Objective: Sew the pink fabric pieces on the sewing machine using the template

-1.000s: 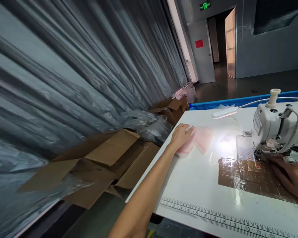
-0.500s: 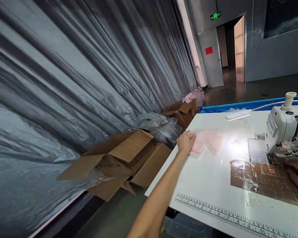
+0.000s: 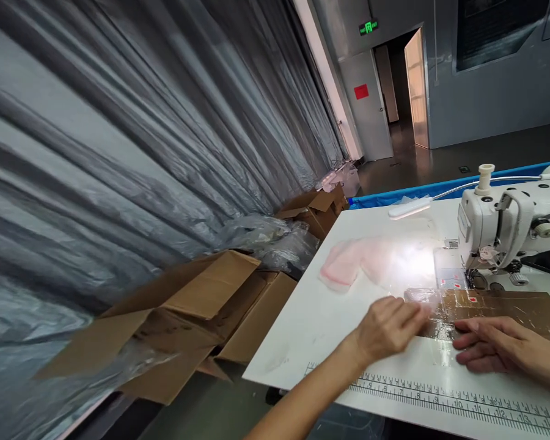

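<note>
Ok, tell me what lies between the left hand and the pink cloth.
Only bare white table lies between the left hand and the pink cloth; the head view shows it.

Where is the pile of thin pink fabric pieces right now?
In the head view, the pink fabric pile lies on the white table near its left edge, beyond the left hand and left of the white sewing machine.

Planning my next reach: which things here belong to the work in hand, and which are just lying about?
Likely in use: left hand and right hand at the taped brown patch; sewing machine; pink fabric pieces.
Lying about: cardboard boxes; plastic bags; plastic curtain.
</note>
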The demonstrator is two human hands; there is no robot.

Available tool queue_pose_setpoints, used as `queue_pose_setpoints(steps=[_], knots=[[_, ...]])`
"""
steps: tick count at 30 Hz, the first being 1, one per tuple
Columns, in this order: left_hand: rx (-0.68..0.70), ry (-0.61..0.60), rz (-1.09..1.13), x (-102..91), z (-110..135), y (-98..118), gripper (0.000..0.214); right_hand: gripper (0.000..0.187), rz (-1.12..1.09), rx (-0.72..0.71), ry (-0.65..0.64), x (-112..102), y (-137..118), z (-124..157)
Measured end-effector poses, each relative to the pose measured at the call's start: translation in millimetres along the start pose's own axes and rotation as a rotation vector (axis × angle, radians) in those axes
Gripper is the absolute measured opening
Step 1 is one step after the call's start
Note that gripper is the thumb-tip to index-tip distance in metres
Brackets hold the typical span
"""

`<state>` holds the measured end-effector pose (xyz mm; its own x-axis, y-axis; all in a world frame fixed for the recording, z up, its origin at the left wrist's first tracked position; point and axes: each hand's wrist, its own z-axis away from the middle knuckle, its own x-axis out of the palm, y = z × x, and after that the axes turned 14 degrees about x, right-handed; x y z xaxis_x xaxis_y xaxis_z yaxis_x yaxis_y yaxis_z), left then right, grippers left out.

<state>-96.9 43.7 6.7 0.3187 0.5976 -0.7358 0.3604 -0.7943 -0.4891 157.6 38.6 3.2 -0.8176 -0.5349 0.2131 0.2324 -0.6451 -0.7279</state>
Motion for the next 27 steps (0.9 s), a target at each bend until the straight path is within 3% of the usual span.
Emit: queue_pose_setpoints(steps=[2, 5, 7, 9, 12, 16, 18, 22, 27], knots=[[0.068, 0.045, 0.088, -1.7, -21.4, 22.2, 0.013, 0.068, -0.037, -0.017, -0.010, 4.0, -5.4, -1.7], [0.144, 0.164, 0.300, -2.2, -42.8, 40.6, 0.014, 0.056, 0.015, -0.061, 0.086, 4.8, -9.5, -4.5], [0.092, 0.243, 0.468, -0.6, -49.8, 37.4, 0.032, 0.049, 0.053, -0.058, 0.122, 5.0, -8.7, -5.4], [-0.028, 0.271, 0.580, 3.6, -51.8, 23.5, 0.045, 0.041, 0.121, -0.046, 0.076, 5.0, -7.0, -3.7], [-0.089, 0.193, 0.636, 16.5, -46.4, -3.9, 0.032, 0.027, 0.256, 0.014, -0.037, 1.5, -8.4, 5.4], [-0.101, 0.048, 0.648, 42.8, -33.7, -28.4, 0.027, 0.027, 0.437, 0.112, -0.030, -15.0, -22.2, 20.8], [-0.189, -0.068, 0.547, 57.3, -32.3, -36.5, 0.030, 0.021, 0.488, 0.113, 0.038, -26.7, -31.3, 23.8], [-0.347, -0.317, 0.397, 87.7, -45.7, -55.0, 0.022, 0.011, 0.628, 0.023, 0.292, -48.9, -45.2, 16.7], [-0.344, -0.314, 0.419, 120.7, -69.1, -77.5, 0.023, 0.019, 0.732, -0.039, 0.439, -67.0, -53.7, 8.0]])
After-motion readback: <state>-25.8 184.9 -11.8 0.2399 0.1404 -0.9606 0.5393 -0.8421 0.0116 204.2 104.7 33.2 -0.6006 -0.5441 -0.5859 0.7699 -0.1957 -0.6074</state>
